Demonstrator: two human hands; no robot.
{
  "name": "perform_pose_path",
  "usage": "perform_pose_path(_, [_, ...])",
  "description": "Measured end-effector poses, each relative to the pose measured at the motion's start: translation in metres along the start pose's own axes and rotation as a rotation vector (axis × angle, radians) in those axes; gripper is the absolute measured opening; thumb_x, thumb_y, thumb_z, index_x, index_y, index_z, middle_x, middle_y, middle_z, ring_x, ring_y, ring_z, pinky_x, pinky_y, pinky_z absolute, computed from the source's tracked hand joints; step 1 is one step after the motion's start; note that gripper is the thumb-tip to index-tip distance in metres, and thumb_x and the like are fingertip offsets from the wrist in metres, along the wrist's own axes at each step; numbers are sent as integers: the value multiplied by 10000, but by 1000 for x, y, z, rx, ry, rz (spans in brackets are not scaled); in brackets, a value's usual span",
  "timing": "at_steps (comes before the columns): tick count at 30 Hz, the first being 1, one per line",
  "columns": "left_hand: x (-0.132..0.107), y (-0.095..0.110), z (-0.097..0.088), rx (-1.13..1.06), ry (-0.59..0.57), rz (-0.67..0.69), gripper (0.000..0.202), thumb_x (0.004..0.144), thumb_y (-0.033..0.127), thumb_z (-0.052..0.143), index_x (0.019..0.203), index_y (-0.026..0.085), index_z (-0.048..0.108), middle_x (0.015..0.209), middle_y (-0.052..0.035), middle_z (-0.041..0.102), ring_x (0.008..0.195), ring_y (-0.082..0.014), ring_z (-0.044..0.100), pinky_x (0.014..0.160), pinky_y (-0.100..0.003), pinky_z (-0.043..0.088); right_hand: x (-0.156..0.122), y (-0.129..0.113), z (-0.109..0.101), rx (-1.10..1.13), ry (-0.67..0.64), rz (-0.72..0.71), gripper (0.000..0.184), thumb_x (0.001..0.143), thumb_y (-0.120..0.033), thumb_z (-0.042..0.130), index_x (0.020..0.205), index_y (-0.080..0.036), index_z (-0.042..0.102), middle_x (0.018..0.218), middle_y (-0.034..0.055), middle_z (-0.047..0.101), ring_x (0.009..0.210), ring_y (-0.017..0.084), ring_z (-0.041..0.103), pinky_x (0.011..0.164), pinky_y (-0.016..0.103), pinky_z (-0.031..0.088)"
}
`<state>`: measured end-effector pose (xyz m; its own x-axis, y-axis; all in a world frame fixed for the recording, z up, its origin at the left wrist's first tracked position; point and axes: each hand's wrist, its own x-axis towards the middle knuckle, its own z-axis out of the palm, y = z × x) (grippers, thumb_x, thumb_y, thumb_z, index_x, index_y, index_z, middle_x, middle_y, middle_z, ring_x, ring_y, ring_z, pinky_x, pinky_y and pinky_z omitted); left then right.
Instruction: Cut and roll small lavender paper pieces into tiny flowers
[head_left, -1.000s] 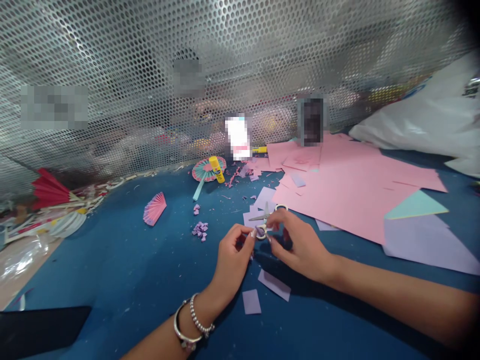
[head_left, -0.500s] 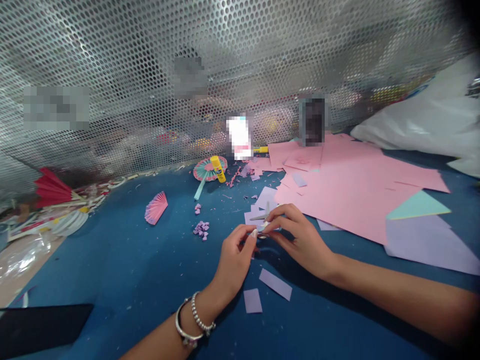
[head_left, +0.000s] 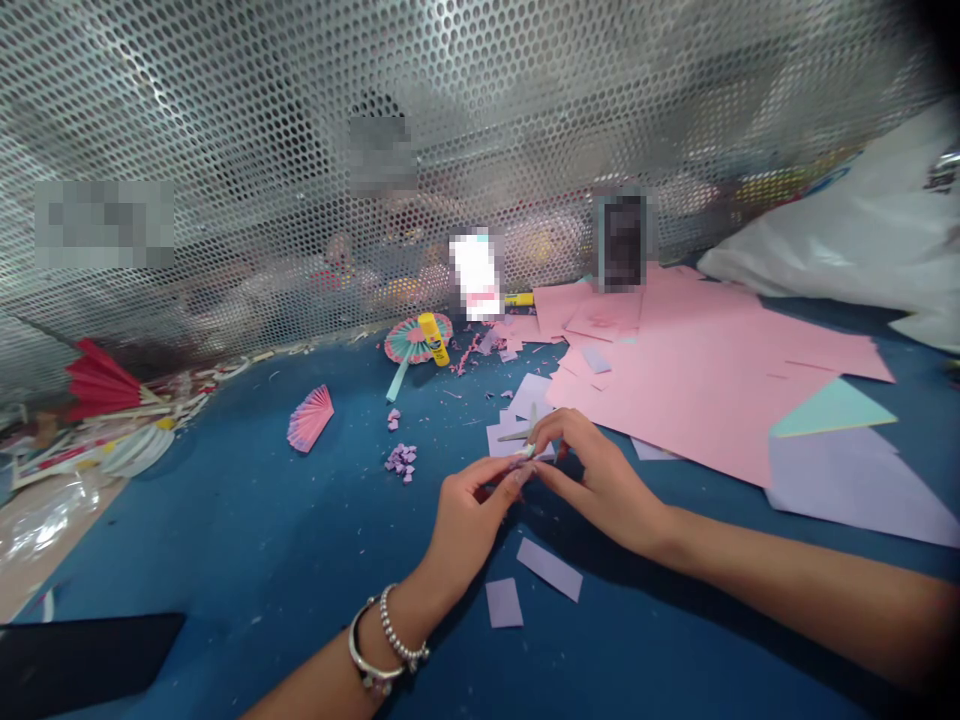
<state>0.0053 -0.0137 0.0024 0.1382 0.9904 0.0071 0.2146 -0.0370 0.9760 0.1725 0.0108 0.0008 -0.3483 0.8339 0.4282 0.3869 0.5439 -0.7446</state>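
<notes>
My right hand [head_left: 592, 475] is closed round small scissors [head_left: 525, 437], whose blades poke out to the left above my fingers. My left hand [head_left: 469, 520], with bracelets on its wrist, pinches a tiny lilac paper piece [head_left: 520, 463] right at the scissors. Both hands meet over the blue table [head_left: 225, 540]. Two lilac paper rectangles [head_left: 550, 568] lie just below my hands. A little heap of lilac cut pieces [head_left: 400, 460] lies to the left.
Large pink sheets [head_left: 697, 370] cover the table's right, with lilac paper [head_left: 862, 490] and a teal triangle [head_left: 832, 410] over them. A yellow glue stick [head_left: 433, 338] lies on a round paper fan [head_left: 409, 340]. A pink folded fan [head_left: 309, 417], a red fan [head_left: 97, 380], a perforated metal screen [head_left: 450, 130] behind.
My right hand has closed over the scissors, hiding the handles that showed a second ago. My left fingers have stretched toward the blades with the lilac piece. Both hands stay in place.
</notes>
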Motion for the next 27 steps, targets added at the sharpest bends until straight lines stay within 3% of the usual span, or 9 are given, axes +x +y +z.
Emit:
perform_pose_path(6, [1,0,-2,-13,27,-41,282,818,374,569,944,169,717,643,-18,645,522,-102,497,502,-206,393,0,0,0,57,-29,49,93,828,-174,508,911,-209,484,922,46,537,807,159,516,680,285,459])
perform_pose_path(13, [2,1,-1,-52,53,-73,273,807,378,579,907,166,719,757,-48,697,560,-118,552,533,-220,448,-1,0,0,103,-29,59,176,847,-86,370,935,-200,472,901,41,549,779,152,526,724,313,438])
perform_pose_path(21, [2,1,-1,-91,48,-96,284,820,378,561,916,155,708,776,-45,701,587,-117,558,556,-214,447,-1,0,-1,110,-52,62,137,859,-116,399,932,-202,477,878,35,553,751,145,521,684,295,440])
perform_pose_path(24, [0,2,-1,-91,43,-95,281,818,375,566,904,151,711,754,-35,685,600,-116,547,568,-211,433,-1,-1,-2,105,-94,49,63,857,-179,464,915,-200,474,876,38,550,753,145,517,656,280,443])
perform_pose_path(27, [-1,3,-1,-61,38,-84,283,813,375,571,908,150,715,694,-17,652,583,-112,519,558,-209,410,0,0,-1,92,-123,43,104,826,-212,542,908,-201,479,890,36,552,785,151,525,673,280,445])
